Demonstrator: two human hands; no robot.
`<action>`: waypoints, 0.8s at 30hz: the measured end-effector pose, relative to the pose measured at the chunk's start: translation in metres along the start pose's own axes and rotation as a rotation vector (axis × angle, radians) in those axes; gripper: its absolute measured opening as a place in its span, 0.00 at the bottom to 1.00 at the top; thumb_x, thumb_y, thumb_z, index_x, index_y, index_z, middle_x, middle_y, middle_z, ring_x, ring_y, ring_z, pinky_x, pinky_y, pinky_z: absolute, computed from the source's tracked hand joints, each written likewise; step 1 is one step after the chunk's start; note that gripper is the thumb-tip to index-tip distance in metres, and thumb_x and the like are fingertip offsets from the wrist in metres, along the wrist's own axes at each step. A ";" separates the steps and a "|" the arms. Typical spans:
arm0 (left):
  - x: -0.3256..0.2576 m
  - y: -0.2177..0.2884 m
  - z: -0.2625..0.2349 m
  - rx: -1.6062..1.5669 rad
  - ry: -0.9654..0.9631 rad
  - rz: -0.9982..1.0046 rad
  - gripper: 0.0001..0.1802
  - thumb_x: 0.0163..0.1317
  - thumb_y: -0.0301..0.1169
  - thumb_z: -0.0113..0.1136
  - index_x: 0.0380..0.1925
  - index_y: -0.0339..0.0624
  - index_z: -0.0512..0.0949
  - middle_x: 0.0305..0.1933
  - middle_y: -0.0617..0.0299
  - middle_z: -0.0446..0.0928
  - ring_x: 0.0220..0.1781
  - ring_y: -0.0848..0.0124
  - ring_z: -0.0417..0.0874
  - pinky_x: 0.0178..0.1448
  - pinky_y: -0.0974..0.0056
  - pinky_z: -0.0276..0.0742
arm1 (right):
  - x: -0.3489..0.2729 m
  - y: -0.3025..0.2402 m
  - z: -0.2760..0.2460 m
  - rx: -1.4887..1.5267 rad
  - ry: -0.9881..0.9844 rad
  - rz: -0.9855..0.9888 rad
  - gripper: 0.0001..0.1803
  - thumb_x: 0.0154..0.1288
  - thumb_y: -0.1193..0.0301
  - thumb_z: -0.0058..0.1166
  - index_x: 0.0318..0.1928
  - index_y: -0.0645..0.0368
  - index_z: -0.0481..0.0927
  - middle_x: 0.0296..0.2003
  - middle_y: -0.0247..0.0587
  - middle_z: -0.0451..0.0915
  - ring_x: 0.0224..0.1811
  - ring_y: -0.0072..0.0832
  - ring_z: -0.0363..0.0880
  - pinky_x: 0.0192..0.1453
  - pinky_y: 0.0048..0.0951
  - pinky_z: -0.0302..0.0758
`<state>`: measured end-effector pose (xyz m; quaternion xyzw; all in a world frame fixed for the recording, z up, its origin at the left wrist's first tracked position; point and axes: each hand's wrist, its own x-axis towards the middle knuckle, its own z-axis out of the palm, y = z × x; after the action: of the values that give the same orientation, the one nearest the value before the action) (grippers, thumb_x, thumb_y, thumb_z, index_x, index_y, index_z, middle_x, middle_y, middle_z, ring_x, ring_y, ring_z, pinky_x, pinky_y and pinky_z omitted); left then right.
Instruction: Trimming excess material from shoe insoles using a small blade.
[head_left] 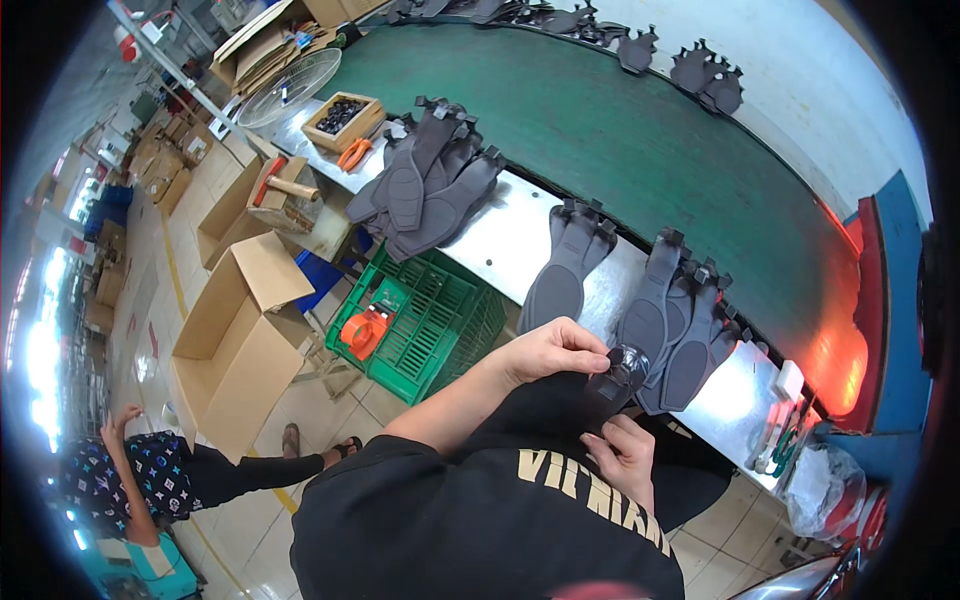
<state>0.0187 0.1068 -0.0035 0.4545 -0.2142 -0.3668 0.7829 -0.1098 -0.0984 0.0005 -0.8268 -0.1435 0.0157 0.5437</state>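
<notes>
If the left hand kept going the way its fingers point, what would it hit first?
Probably the dark grey shoe sole lying on the metal bench just beyond the left hand; depth is unclear.

A long green conveyor belt (620, 130) curves across the far side, with a steel bench (520, 235) along its near edge. To the left, pale floor tiles (190, 230) carry open cardboard boxes (240, 330) and a green plastic crate (420, 320).

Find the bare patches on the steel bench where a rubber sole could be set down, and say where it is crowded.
Steel bench: one bare patch lies between the big sole pile and the lone pair of soles; a narrower one sits between that pair and the right-hand cluster. The green belt is mostly bare. Crowded: around both hands and the far-right bench end.
</notes>
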 end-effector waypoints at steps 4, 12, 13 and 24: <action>0.009 -0.015 0.007 -0.055 0.033 -0.010 0.11 0.65 0.28 0.63 0.42 0.30 0.84 0.36 0.65 0.83 0.39 0.80 0.79 0.44 0.73 0.74 | -0.001 0.008 -0.004 -0.124 0.085 -0.034 0.08 0.52 0.77 0.68 0.32 0.66 0.83 0.28 0.44 0.80 0.26 0.35 0.79 0.29 0.29 0.73; 0.023 -0.022 0.024 0.129 0.020 -0.260 0.11 0.64 0.29 0.61 0.25 0.33 0.80 0.31 0.69 0.78 0.33 0.82 0.73 0.37 0.73 0.67 | -0.023 0.029 -0.022 0.289 0.126 -0.033 0.12 0.64 0.72 0.60 0.43 0.69 0.80 0.31 0.44 0.80 0.30 0.31 0.79 0.36 0.30 0.74; 0.021 -0.029 0.028 0.090 0.068 -0.281 0.12 0.64 0.28 0.61 0.23 0.34 0.78 0.30 0.69 0.77 0.32 0.82 0.71 0.36 0.73 0.66 | -0.025 0.030 -0.019 0.343 0.175 0.025 0.13 0.66 0.71 0.58 0.45 0.68 0.79 0.32 0.44 0.80 0.32 0.27 0.78 0.36 0.28 0.74; 0.028 -0.073 0.041 0.169 0.221 -0.175 0.04 0.62 0.20 0.60 0.27 0.34 0.80 0.28 0.69 0.76 0.32 0.79 0.73 0.38 0.73 0.68 | -0.027 0.030 -0.027 0.640 0.547 0.252 0.11 0.71 0.73 0.54 0.29 0.60 0.72 0.23 0.21 0.66 0.29 0.10 0.62 0.30 0.18 0.60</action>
<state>-0.0188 0.0394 -0.0461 0.5733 -0.1165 -0.3620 0.7258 -0.1245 -0.1402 -0.0190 -0.6015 0.1199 -0.0938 0.7843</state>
